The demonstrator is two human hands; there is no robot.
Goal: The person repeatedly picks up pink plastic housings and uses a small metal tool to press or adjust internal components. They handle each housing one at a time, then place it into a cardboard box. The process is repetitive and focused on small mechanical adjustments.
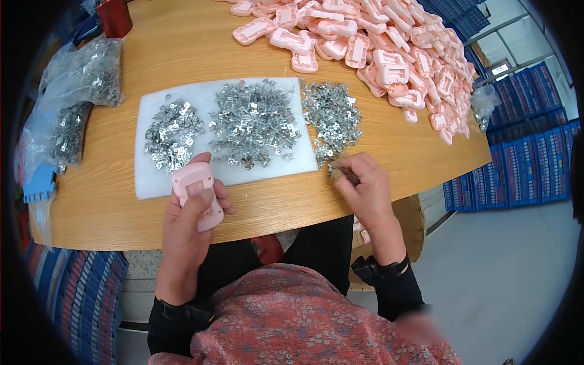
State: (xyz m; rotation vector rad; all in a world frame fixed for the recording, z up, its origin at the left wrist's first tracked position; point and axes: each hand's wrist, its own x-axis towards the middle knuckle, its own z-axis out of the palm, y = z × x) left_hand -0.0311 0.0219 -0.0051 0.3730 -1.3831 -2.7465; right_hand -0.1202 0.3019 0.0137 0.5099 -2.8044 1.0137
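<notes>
My left hand [182, 237] is closed round a pale pink plastic shell [192, 177], with the thumb across its face. The shell is rounded, with a recessed slot in the middle, and is held over the table's near edge. My right hand [372, 193] pinches at the near end of a pile of small metal pieces [331, 115] lying on bare wood. A small metal piece [331, 168] glints at its fingertips, partly hidden by them. Left of that, a white foam sheet [207, 182] carries a large heap [255, 121] and a smaller heap [173, 134] of similar pieces.
Pink shells [389, 67] are piled at the table's far right. Clear bags of metal parts [100, 73] and a red container [114, 18] stand far left. Blue racks [523, 170] line the right side. An open cardboard box [413, 228] sits below the near edge.
</notes>
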